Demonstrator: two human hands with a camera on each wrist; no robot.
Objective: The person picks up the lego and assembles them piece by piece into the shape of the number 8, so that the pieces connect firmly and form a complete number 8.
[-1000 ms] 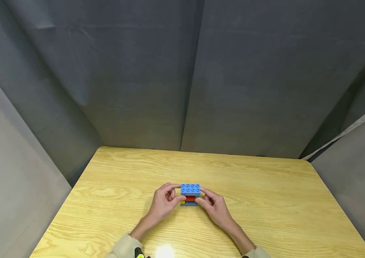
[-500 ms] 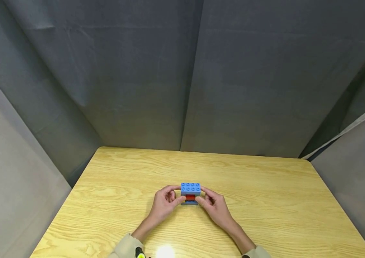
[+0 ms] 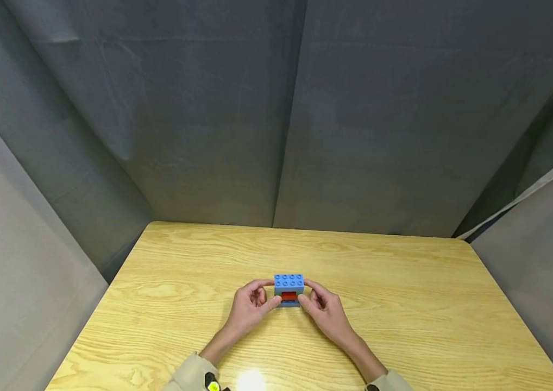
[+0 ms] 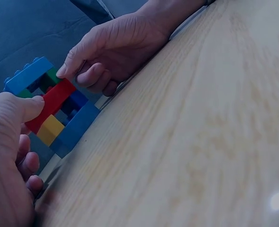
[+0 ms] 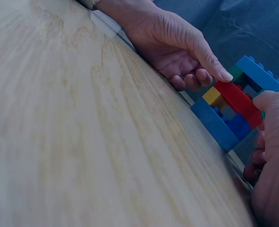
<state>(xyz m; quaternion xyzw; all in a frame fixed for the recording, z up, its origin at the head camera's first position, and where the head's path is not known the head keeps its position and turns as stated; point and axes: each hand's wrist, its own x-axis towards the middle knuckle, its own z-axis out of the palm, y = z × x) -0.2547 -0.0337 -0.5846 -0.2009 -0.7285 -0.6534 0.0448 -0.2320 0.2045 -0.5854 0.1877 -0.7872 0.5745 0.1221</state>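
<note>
A small tower of toy building bricks stands on the table between my hands. Its studded blue brick (image 3: 288, 281) is on top, with green bricks (image 5: 235, 73) under its ends. A long red brick (image 4: 57, 98) crosses the middle. Below that, in the left wrist view, are a yellow brick (image 4: 50, 130) and a dark blue brick (image 4: 77, 100) with a gap between them, over a blue base brick (image 4: 77, 128). My left hand (image 3: 249, 307) pinches the left end, thumb at the front. My right hand (image 3: 328, 315) pinches the right end likewise.
The wood-grain table (image 3: 403, 304) runs back to dark grey curtains (image 3: 208, 125). Lighter grey cloth panels (image 3: 12, 244) flank it on both sides. A bright reflection shows near the front edge.
The brick tower has shifted slightly away from me, still between both hands. My thumbs and index fingers keep nearly the same places on it.
</note>
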